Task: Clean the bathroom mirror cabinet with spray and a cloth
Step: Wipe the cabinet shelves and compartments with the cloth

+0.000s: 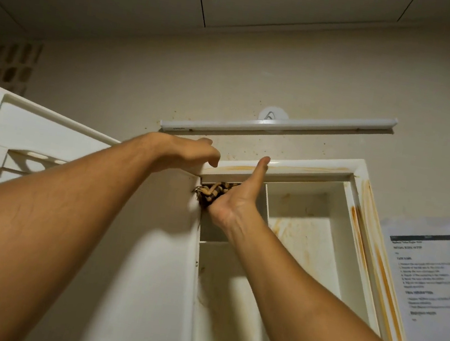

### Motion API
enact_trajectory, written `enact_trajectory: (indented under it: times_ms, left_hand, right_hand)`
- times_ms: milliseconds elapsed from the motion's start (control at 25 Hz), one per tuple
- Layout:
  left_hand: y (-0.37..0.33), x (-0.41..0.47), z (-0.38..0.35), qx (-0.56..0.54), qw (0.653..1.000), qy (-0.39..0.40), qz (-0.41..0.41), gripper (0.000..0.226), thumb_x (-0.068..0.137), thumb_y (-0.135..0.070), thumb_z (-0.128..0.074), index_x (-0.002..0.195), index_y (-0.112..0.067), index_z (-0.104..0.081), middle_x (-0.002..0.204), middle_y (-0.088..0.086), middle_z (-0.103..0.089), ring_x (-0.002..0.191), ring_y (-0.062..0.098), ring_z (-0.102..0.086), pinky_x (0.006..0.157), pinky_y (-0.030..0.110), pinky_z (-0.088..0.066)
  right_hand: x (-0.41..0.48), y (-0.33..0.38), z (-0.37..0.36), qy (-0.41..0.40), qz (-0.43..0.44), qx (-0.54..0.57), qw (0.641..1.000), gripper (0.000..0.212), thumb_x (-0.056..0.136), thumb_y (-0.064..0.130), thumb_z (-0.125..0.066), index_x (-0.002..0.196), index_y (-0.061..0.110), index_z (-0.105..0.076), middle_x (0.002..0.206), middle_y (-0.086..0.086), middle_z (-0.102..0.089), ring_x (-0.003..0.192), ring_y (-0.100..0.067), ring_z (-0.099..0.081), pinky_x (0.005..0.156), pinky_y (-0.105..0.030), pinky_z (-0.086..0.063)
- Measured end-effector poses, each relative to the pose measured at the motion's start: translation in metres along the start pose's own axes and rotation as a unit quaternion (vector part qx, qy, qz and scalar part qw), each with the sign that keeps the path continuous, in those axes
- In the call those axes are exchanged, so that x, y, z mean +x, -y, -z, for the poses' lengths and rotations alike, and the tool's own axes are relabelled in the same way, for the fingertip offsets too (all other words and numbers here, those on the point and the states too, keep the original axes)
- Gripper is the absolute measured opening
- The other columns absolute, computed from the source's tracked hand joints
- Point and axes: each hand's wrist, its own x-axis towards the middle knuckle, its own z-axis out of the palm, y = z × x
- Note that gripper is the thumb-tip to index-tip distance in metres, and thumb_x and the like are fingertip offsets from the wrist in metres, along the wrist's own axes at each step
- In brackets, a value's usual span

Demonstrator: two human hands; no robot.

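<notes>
The right hand (232, 203) clamps its fingers on a brown-and-tan striped cloth (210, 193), bunched at the palm's nine o'clock in the top-left corner of the stained white plastic mirror cabinet (304, 171). Beyond, the left hand (188, 152) hooks curled fingers over its rim, which runs nine-to-three.

- Both bare forearms reach up and forward from the lower corners of the view and draw together near its middle.
- The left arm is stretched nearly straight, with the wrist bent downward. The left hand (189, 151) lies back-up, its fingers curled over the top edge of the mirror cabinet (305, 168) and its thumb tip pointing down.
- The right forearm rises from the lower right. The right hand (235, 200) has its thumb held straight up, and its fingers, mostly hidden, are curled round a striped cloth (212, 193).
</notes>
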Motion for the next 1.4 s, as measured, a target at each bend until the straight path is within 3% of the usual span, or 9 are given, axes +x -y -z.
enact_trajectory:
  times_ms: [160, 360, 480, 600, 680, 800, 960, 1120, 1400]
  left_hand:
    - [-0.002, -0.007, 0.001, 0.006, 1.0, 0.0, 0.005, 0.06, 0.105, -0.035, -0.045, 0.16, -0.022, -0.025, 0.168, 0.004, -0.02, 0.15, 0.025, -0.027, 0.12, 0.041, -0.024]
    - [-0.002, -0.008, 0.001, -0.014, 1.0, -0.004, 0.0, 0.047, 0.103, -0.035, -0.044, 0.148, -0.019, -0.041, 0.162, 0.005, -0.034, 0.146, 0.024, -0.036, 0.117, 0.041, -0.03]
    - [0.0, -0.007, 0.001, -0.014, 1.0, -0.006, -0.01, 0.047, 0.103, -0.035, -0.043, 0.147, -0.017, -0.041, 0.16, 0.01, -0.035, 0.146, 0.028, -0.035, 0.113, 0.042, -0.031]
    - [-0.002, -0.006, 0.0, -0.019, 1.0, 0.013, -0.011, 0.06, 0.095, -0.044, -0.048, 0.151, -0.023, -0.04, 0.162, 0.002, -0.034, 0.147, 0.024, -0.034, 0.115, 0.041, -0.029]
    - [-0.001, -0.009, 0.002, -0.019, 1.0, 0.011, -0.012, 0.064, 0.088, -0.049, -0.049, 0.148, -0.025, -0.043, 0.161, -0.002, -0.036, 0.146, 0.021, -0.035, 0.116, 0.041, -0.029]
    - [0.002, -0.006, 0.002, 0.001, 1.0, 0.0, -0.009, 0.055, 0.096, -0.046, -0.046, 0.144, -0.019, -0.043, 0.157, 0.007, -0.039, 0.14, 0.026, -0.04, 0.115, 0.042, -0.033]
    - [-0.005, -0.005, -0.005, 0.009, 1.0, -0.013, 0.005, 0.051, 0.105, -0.037, -0.043, 0.154, -0.022, -0.036, 0.155, 0.0, -0.038, 0.123, 0.017, -0.04, 0.098, 0.032, -0.03]
    - [-0.007, -0.008, -0.008, 0.032, 0.999, -0.022, 0.004, 0.058, 0.106, -0.035, -0.042, 0.161, -0.023, -0.027, 0.169, 0.0, -0.022, 0.142, 0.019, -0.033, 0.112, 0.035, -0.027]
    - [-0.01, -0.009, -0.011, 0.028, 0.999, -0.037, 0.007, 0.06, 0.107, -0.033, -0.043, 0.163, -0.026, -0.021, 0.17, -0.003, -0.017, 0.149, 0.014, -0.025, 0.117, 0.032, -0.022]
  right_hand:
    - [-0.015, 0.022, 0.002, -0.048, 0.072, 0.036, 0.996, 0.085, 0.061, 0.096, -0.063, 0.089, 0.016, -0.06, 0.064, 0.002, -0.044, 0.054, -0.012, -0.037, 0.056, -0.025, -0.033]
    - [-0.009, 0.027, 0.011, -0.056, 0.085, 0.011, 0.995, 0.099, 0.056, 0.098, -0.063, 0.112, 0.016, -0.068, 0.09, -0.004, -0.058, 0.088, -0.012, -0.06, 0.085, -0.033, -0.056]
    - [-0.018, 0.022, 0.015, -0.002, 0.124, -0.006, 0.992, 0.083, 0.071, 0.09, -0.062, 0.113, 0.019, -0.064, 0.065, 0.0, -0.054, 0.056, -0.013, -0.05, 0.057, -0.028, -0.044]
    - [-0.005, 0.007, 0.014, -0.071, 0.118, -0.098, 0.986, 0.073, 0.083, 0.075, -0.064, 0.118, 0.011, -0.064, 0.055, -0.002, -0.052, 0.046, -0.018, -0.046, 0.048, -0.025, -0.037]
    - [0.003, -0.006, 0.021, -0.115, 0.128, -0.111, 0.979, 0.05, 0.089, 0.044, -0.069, 0.121, 0.006, -0.058, 0.057, -0.003, -0.054, 0.049, -0.017, -0.049, 0.046, -0.022, -0.041]
    - [0.009, -0.015, 0.035, -0.165, 0.198, -0.168, 0.952, 0.048, 0.089, -0.002, -0.06, 0.135, 0.007, -0.053, 0.105, -0.007, -0.071, 0.089, -0.019, -0.068, 0.074, -0.027, -0.054]
    - [0.023, -0.023, 0.026, -0.229, 0.24, -0.25, 0.91, 0.058, 0.088, -0.015, -0.054, 0.142, 0.005, -0.046, 0.139, -0.013, -0.06, 0.127, -0.028, -0.061, 0.107, -0.035, -0.05]
    - [0.025, -0.031, 0.036, -0.176, 0.198, -0.463, 0.846, 0.045, 0.097, -0.003, -0.055, 0.139, 0.008, -0.047, 0.136, -0.01, -0.061, 0.126, -0.029, -0.06, 0.106, -0.04, -0.05]
    - [0.035, -0.014, 0.048, 0.057, 0.162, -0.766, 0.62, 0.018, 0.093, 0.002, -0.052, 0.1, 0.016, -0.061, 0.103, -0.007, -0.064, 0.101, -0.035, -0.063, 0.086, -0.041, -0.055]
